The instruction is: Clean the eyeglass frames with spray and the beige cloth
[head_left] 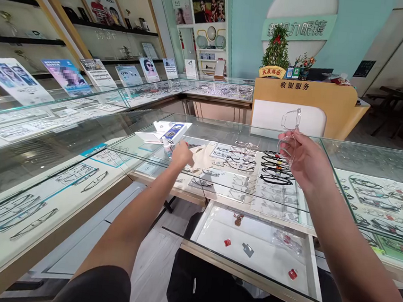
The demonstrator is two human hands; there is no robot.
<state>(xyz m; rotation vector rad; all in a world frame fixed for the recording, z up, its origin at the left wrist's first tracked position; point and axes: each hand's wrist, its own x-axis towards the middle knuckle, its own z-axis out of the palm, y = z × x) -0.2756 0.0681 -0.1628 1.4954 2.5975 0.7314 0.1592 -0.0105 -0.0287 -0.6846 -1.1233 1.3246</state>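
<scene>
Raised above the glass counter, my right hand (304, 156) is closed on a pair of clear-framed glasses (291, 119), held sideways with one lens above my fingers and the other beside them. My left hand (182, 156) is low over the counter, fingers curled, between a small white bottle (167, 147) and a beige cloth (201, 158). The back of the hand hides its fingertips, so what they grip or touch is not visible. Behind the bottle is an open white box with a blue panel (174, 131).
Dark eyeglass frames (276, 170) lie in a row near my right hand. An open white drawer (216, 223) below the counter holds red pieces, a grey tag and a plastic bag. More glass display cases (88, 173) run along the left. A wooden cashier desk (344, 108) stands behind.
</scene>
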